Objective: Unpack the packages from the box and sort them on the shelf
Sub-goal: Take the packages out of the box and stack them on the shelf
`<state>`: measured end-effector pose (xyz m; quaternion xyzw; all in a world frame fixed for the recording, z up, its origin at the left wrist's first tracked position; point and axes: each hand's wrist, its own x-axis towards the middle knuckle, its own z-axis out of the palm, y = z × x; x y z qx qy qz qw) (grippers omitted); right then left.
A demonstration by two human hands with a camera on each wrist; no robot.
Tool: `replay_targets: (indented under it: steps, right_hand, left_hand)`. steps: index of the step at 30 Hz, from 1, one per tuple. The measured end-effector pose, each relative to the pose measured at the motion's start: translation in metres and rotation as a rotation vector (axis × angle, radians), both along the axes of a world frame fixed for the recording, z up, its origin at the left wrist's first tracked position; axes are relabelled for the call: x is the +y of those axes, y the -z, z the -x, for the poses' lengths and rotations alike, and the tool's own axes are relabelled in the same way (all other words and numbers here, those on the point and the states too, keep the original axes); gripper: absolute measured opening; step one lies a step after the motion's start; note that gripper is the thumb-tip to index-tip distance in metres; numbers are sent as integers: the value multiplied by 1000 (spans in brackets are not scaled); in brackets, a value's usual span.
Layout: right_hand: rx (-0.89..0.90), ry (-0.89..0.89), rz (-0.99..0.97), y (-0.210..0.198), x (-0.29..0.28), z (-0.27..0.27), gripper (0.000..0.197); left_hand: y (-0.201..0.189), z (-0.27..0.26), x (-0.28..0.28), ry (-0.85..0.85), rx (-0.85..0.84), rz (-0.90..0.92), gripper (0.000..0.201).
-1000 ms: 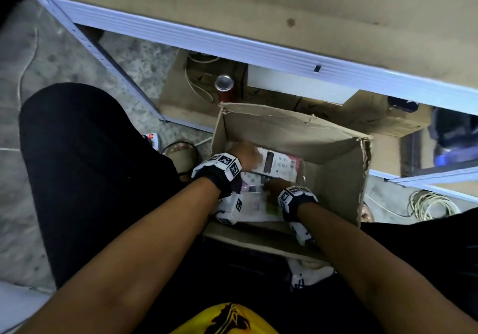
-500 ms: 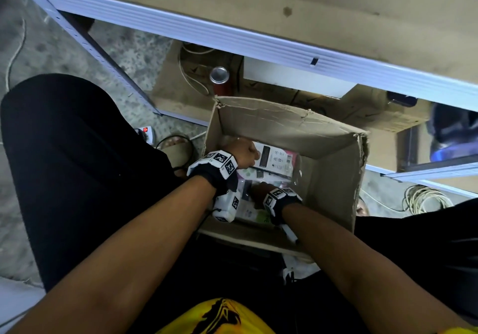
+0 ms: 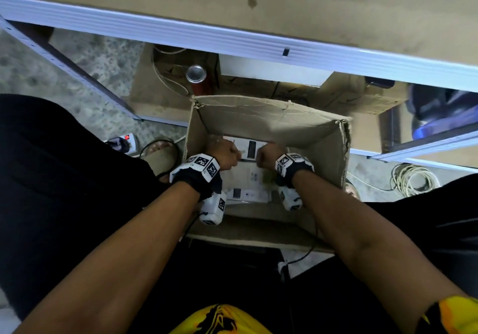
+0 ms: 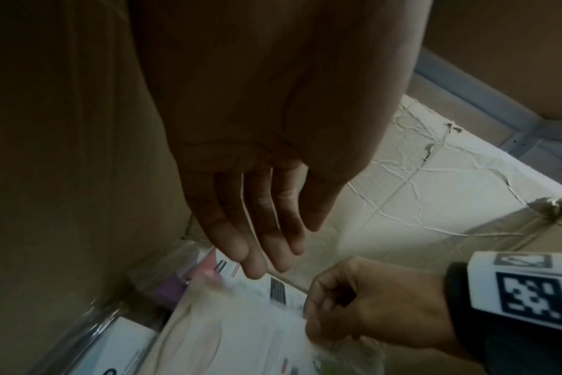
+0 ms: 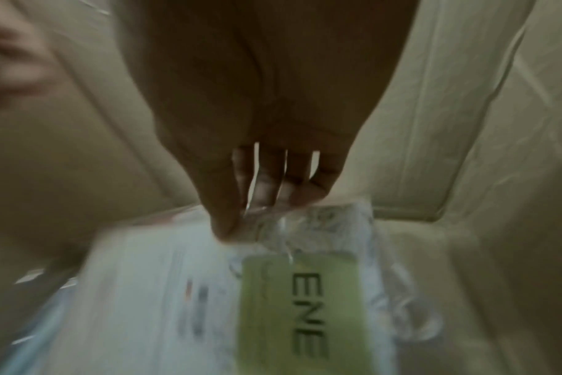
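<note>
An open cardboard box (image 3: 258, 116) stands on the floor between my knees, below the white-edged shelf (image 3: 232, 39). Several white packages in clear plastic lie in it; the top package (image 3: 250, 150) shows between my hands. My left hand (image 3: 223, 152) reaches into the box with straight fingers (image 4: 254, 266), their tips at the package's (image 4: 241, 317) far edge. My right hand (image 3: 267, 154) pinches the package's clear wrap (image 5: 305, 223) between thumb and fingers, just above a green label (image 5: 292, 304). In the left wrist view, the right hand (image 4: 337, 304) is curled at the package's edge.
A red can (image 3: 195, 75), loose wires and flat cardboard boxes (image 3: 349, 98) sit under the shelf behind the box. A power strip (image 3: 124, 143) lies on the floor at left, a coil of cable (image 3: 413, 181) at right. My black-clad legs flank the box.
My right hand has moved from the near side of the box to its far right side, level with the left hand, and now pinches the wrap. The left hand stayed in place.
</note>
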<state>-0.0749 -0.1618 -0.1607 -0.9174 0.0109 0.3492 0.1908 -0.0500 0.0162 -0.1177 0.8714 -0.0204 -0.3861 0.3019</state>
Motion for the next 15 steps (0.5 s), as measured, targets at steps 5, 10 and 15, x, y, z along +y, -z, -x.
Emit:
replay_targets:
  steps: [5,10,15]
  right_hand:
    - [-30,143,64,1,-13,-9,21]
    - [-17,165,70,9,-13,-2,22]
    - [-73,90,64,15,-1,6,23]
  left_hand:
    - [-2,-6,2,-89,153,151,24]
    - [-1,-4,1,-97,94,82,30]
    - [-4,-1,-1,-128,101,89,30]
